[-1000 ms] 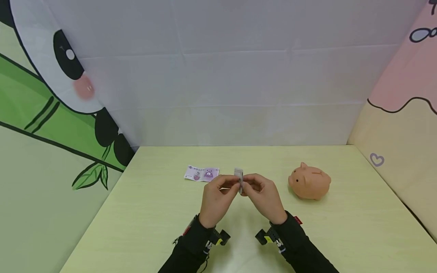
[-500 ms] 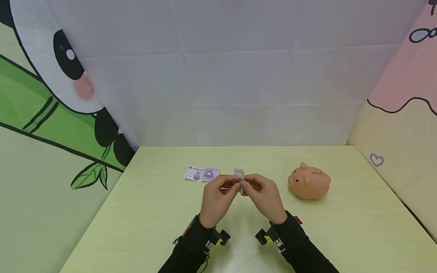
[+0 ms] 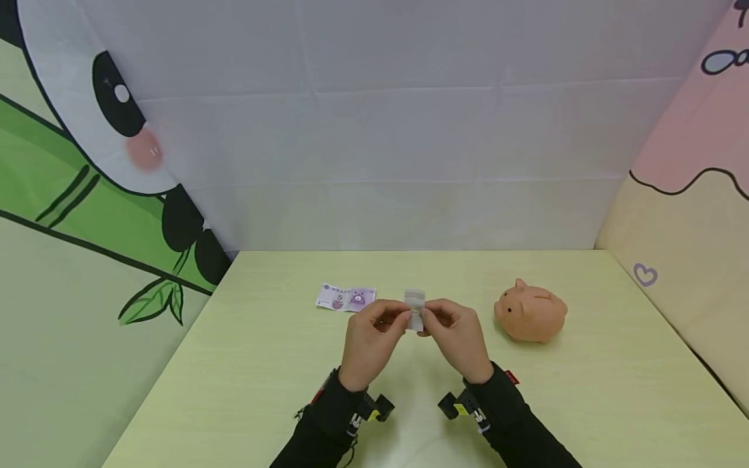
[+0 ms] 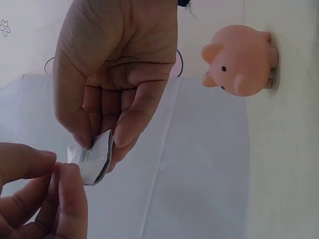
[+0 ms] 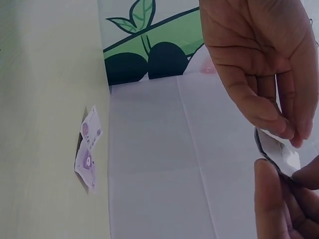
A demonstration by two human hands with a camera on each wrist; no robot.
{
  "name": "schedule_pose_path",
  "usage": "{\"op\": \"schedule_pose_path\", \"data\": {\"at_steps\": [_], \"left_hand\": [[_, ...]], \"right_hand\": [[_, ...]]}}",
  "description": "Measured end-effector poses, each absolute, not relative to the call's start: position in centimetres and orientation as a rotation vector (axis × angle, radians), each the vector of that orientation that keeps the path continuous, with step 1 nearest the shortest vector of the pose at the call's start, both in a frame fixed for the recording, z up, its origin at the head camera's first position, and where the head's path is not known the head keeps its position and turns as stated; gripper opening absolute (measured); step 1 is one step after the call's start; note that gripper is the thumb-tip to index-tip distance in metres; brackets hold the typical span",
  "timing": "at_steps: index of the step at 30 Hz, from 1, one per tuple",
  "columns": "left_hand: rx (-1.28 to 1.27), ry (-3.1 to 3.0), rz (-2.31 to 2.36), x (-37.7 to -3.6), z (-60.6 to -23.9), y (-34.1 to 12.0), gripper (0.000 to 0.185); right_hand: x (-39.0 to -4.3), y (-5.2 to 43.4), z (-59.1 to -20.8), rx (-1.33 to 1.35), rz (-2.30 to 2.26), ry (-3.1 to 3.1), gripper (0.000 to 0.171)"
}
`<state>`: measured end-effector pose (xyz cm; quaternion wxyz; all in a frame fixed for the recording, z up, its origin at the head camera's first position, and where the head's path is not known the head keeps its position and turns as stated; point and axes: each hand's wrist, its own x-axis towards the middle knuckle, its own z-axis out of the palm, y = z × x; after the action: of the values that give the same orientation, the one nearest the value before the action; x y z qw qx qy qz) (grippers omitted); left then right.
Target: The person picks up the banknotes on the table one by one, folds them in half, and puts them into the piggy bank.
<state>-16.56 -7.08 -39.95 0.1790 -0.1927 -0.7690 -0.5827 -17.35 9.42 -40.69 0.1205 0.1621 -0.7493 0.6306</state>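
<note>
Between the fingertips of both hands is a small folded slip of whitish-grey paper (image 3: 415,299), held above the middle of the table. My left hand (image 3: 372,341) pinches its left edge, and my right hand (image 3: 461,341) pinches the right edge. In the left wrist view the paper (image 4: 98,158) shows a pale, shiny face with a dark edge. From the right wrist, the same paper (image 5: 280,150) looks partly spread, with fingertips along both sides. A purple-and-white play banknote (image 3: 346,298) marked 5 lies creased on the table, beyond my left hand.
An orange-pink piggy bank (image 3: 530,312) with a slot in its back stands right of my hands. The pale wooden table (image 3: 246,390) ends at a whitish cloth backdrop (image 3: 409,162). Cartoon-printed panels flank both sides.
The folded paper has gone from nearly edge-on to showing a wider face. My fingertips have drawn slightly apart, the right hand shifting a little right. The banknote and piggy bank have stayed put.
</note>
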Motion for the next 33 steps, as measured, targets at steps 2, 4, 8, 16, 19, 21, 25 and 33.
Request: {"op": "schedule_pose_path", "data": {"at_steps": [2, 4, 8, 16, 19, 21, 25, 33], "left_hand": [[-0.515, -2.179, -1.642, -16.5, -39.8, -7.2, 0.01], [-0.478, -2.186, -1.63, -16.5, -39.6, -7.2, 0.01], [-0.425, -2.198, -1.643, -16.5, -39.3, -7.4, 0.018], [-0.43, -2.234, -1.785, -16.7, -39.5, -7.3, 0.028], [-0.44, -2.237, -1.824, -16.8, -39.8, -7.3, 0.024], [-0.455, -2.232, -1.835, -16.9, -40.0, -7.3, 0.021], [-0.474, -2.226, -1.841, -17.0, -40.1, -7.4, 0.017], [-0.485, -2.23, -1.822, -17.3, -40.4, -7.5, 0.015]], "right_hand": [[-17.3, 9.4, -40.7, 0.456, 1.84, -2.195, 0.014], [-17.3, 9.4, -40.6, 0.442, 1.842, -2.2, 0.014], [-17.3, 9.4, -40.5, 0.429, 1.854, -2.207, 0.014], [-17.2, 9.4, -40.5, 0.459, 1.879, -2.195, 0.015], [-17.2, 9.4, -40.5, 0.479, 1.888, -2.185, 0.016], [-17.2, 9.5, -40.6, 0.502, 1.896, -2.177, 0.017], [-17.3, 9.5, -40.7, 0.536, 1.904, -2.174, 0.017], [-17.4, 9.5, -40.7, 0.543, 1.897, -2.18, 0.017]]}}
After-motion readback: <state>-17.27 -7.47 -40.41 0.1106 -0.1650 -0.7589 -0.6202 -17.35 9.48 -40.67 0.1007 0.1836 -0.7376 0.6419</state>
